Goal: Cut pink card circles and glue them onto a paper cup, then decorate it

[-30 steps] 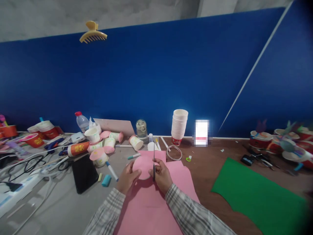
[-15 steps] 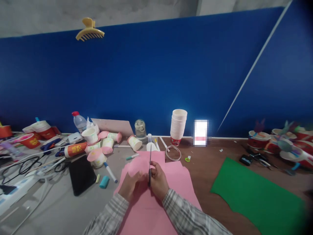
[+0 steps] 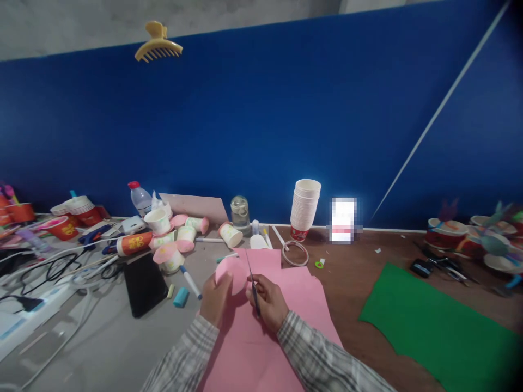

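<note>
My left hand (image 3: 216, 298) pinches a rounded piece of pink paper (image 3: 232, 272) between thumb and fingers. Held in my right hand (image 3: 268, 302) is a pair of scissors (image 3: 255, 294), its blades pointing away from me and lying close along the right edge of the rounded piece. Whether the blades touch the paper I cannot tell. Beneath both hands lie larger pink sheets (image 3: 261, 354), with a cut-out corner at the far side.
Left of the sheets are a blue marker (image 3: 190, 283), a turquoise eraser (image 3: 180, 297), a black phone (image 3: 145, 283) and several paper cups (image 3: 231, 235). Behind stand a glass jar (image 3: 240, 215) and a cup stack (image 3: 305, 209). Green paper (image 3: 433, 326) lies to the right.
The rounded pink piece has turned to show its face more fully in my left hand. My right hand with the scissors has tilted and shifted slightly right. The view has swung a little left.
</note>
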A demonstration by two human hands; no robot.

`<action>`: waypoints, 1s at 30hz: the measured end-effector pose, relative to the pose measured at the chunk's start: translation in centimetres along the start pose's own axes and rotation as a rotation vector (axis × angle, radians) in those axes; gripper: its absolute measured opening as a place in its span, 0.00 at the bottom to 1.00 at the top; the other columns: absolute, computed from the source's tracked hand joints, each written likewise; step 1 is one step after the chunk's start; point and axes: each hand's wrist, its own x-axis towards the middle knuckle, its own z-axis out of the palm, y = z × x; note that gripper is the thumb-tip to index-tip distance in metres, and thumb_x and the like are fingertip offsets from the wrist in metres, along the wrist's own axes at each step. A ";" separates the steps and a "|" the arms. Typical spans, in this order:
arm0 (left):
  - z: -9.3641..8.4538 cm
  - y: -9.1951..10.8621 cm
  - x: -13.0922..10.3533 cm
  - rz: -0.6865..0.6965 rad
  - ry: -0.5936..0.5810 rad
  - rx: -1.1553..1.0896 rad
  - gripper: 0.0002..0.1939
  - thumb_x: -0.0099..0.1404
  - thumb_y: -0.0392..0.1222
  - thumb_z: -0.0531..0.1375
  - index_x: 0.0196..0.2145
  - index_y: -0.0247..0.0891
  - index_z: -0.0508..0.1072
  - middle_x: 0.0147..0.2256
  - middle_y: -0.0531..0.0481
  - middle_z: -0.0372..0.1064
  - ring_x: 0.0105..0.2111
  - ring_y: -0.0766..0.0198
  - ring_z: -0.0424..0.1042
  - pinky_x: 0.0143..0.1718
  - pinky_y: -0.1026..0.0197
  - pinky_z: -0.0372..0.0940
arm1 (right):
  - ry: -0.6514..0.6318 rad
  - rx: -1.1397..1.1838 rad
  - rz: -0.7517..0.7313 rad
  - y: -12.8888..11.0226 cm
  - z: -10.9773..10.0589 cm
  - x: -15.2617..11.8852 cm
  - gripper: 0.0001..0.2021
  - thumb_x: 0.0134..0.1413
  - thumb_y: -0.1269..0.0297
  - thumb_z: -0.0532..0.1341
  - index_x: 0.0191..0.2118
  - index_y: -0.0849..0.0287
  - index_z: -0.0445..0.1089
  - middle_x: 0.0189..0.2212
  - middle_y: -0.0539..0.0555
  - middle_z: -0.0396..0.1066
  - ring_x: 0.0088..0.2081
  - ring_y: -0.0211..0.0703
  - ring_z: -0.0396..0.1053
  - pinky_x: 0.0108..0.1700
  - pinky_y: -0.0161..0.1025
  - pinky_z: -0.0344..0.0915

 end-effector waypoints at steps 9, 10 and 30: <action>-0.3 0.4 0.1 0.131 0.034 0.075 0.13 0.45 0.52 0.56 0.14 0.41 0.62 0.14 0.61 0.52 0.18 0.67 0.53 0.19 0.64 0.53 | -0.065 -0.017 0.076 0.0 -0.1 0.1 0.18 0.27 0.59 0.68 0.30 0.60 0.73 0.10 0.39 0.61 0.13 0.30 0.56 0.14 0.27 0.52; -0.3 0.4 0.1 0.132 0.032 0.080 0.14 0.45 0.52 0.56 0.14 0.41 0.61 0.13 0.62 0.51 0.18 0.67 0.53 0.19 0.64 0.52 | -0.070 -0.016 0.083 0.0 -0.1 0.1 0.18 0.26 0.59 0.68 0.30 0.60 0.73 0.10 0.39 0.61 0.13 0.30 0.56 0.13 0.27 0.52; -0.4 0.5 0.0 0.145 -0.012 0.094 0.13 0.48 0.51 0.53 0.14 0.43 0.56 0.14 0.62 0.46 0.18 0.68 0.50 0.17 0.64 0.49 | -0.093 -0.002 0.116 -0.2 -0.2 0.1 0.18 0.25 0.57 0.69 0.28 0.60 0.73 0.07 0.37 0.57 0.11 0.28 0.52 0.13 0.27 0.51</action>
